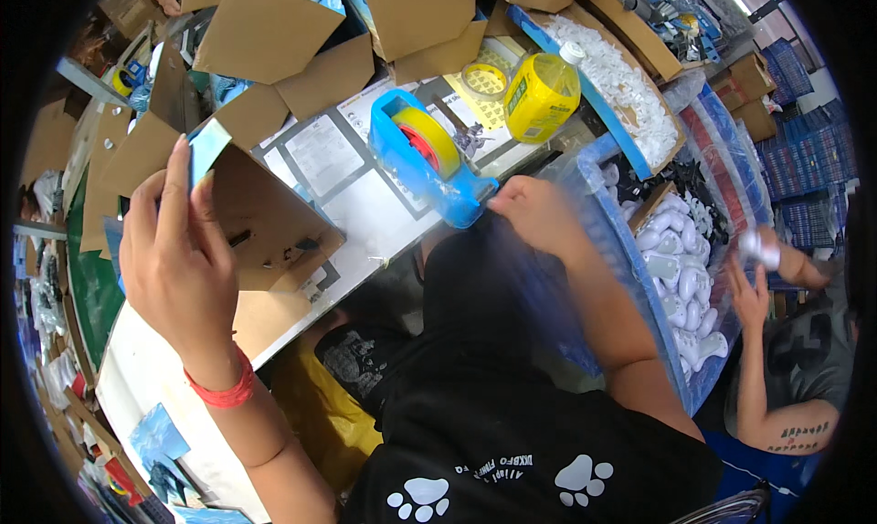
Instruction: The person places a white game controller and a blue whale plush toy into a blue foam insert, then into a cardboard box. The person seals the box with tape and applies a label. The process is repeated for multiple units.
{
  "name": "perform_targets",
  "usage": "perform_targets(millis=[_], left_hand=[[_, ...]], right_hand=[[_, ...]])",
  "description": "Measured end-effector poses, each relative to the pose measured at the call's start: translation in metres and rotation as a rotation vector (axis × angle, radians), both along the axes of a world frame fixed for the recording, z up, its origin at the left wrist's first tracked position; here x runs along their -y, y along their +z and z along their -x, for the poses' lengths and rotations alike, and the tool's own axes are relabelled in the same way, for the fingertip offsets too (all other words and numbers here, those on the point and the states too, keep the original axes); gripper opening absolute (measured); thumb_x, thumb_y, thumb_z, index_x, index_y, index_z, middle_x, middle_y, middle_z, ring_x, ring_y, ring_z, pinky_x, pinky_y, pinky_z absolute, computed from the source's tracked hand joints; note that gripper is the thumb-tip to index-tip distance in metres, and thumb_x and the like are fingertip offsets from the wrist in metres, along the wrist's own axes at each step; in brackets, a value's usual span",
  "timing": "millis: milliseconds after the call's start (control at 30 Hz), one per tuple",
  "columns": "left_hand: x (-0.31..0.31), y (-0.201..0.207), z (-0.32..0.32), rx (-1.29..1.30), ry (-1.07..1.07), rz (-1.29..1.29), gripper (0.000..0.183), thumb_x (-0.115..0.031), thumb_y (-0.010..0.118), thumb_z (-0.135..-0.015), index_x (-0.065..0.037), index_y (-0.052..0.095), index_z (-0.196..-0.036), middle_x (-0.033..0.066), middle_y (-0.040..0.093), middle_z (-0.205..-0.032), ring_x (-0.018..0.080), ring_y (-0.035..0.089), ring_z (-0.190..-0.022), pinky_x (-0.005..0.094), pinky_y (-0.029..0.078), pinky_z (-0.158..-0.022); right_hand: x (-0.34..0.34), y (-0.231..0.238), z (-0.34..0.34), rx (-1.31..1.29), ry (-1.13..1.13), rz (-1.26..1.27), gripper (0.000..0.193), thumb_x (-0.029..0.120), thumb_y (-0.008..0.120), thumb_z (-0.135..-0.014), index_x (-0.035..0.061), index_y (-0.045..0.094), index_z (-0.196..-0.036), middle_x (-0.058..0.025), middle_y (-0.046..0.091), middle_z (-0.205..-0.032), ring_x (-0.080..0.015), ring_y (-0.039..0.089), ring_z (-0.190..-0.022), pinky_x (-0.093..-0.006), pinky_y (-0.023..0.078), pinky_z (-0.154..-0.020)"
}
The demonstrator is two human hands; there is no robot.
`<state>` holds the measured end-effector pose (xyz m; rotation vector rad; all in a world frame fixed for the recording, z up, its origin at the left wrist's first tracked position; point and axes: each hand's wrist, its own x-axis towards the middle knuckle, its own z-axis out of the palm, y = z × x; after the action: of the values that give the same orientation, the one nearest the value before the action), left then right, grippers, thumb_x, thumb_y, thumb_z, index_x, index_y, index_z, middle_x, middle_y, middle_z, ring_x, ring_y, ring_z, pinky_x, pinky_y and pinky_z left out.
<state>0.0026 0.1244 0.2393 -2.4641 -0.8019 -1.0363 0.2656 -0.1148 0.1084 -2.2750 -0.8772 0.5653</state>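
Observation:
Raised at the left, my left hand (174, 250) pinches a small light blue-green folded card or packet (209, 149) between thumb and fingertips. A blue tape dispenser (385, 140) with a roll of yellow tape (427, 133) stands on the table ahead of me. My right hand (541, 215) is closed at the dispenser's cutting end, its fingertips pinched on the tape end; the strip itself is hard to make out. Below the card sits an open cardboard box (274, 213), its inside facing me.
A yellow bottle (543, 95) and a loose tape roll (484, 81) stand behind the dispenser. White game controllers (681, 277) fill a blue-edged bin at right, under a tray of small white parts (621, 85). Another person's hand (751, 291) works beyond. Open cartons (269, 31) line the back.

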Motion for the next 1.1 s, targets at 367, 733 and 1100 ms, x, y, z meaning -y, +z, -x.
perform_targets(millis=[367,733,1100], left_hand=[[0.005,0.0,-0.012,0.204,0.044,0.001,0.026,-0.025,0.075,-0.084,-0.009,0.07,-0.103,0.005,0.07,-0.092,0.0242,0.067,-0.084,0.0363,0.05,-0.076],[0.015,-0.007,-0.016,0.264,0.055,-0.031,0.036,-0.03,0.07,-0.087,-0.006,0.066,-0.113,0.0041,0.072,-0.093,0.0194,0.063,-0.075,0.0332,0.046,-0.069],[0.004,-0.008,-0.008,0.077,0.029,-0.219,0.039,-0.021,0.064,-0.084,-0.024,0.068,-0.123,0.0023,0.064,-0.088,0.0198,0.059,-0.07,0.0335,0.045,-0.062]], right_hand=[[-0.101,0.146,0.026,-0.332,0.492,-0.45,0.029,0.032,0.069,-0.097,0.0042,0.071,-0.092,0.0054,0.058,-0.069,-0.0037,0.05,-0.058,-0.0212,0.04,-0.055],[-0.178,0.159,0.084,-0.282,0.361,-0.333,0.037,0.041,0.079,-0.089,0.0053,0.07,-0.085,0.0102,0.043,-0.056,-0.0015,0.028,-0.047,-0.0227,0.02,-0.044],[-0.161,0.117,0.082,-0.826,0.423,-0.473,0.035,0.041,0.07,-0.096,0.0064,0.072,-0.101,0.0096,0.049,-0.071,-0.0016,0.04,-0.061,-0.0213,0.03,-0.05]])
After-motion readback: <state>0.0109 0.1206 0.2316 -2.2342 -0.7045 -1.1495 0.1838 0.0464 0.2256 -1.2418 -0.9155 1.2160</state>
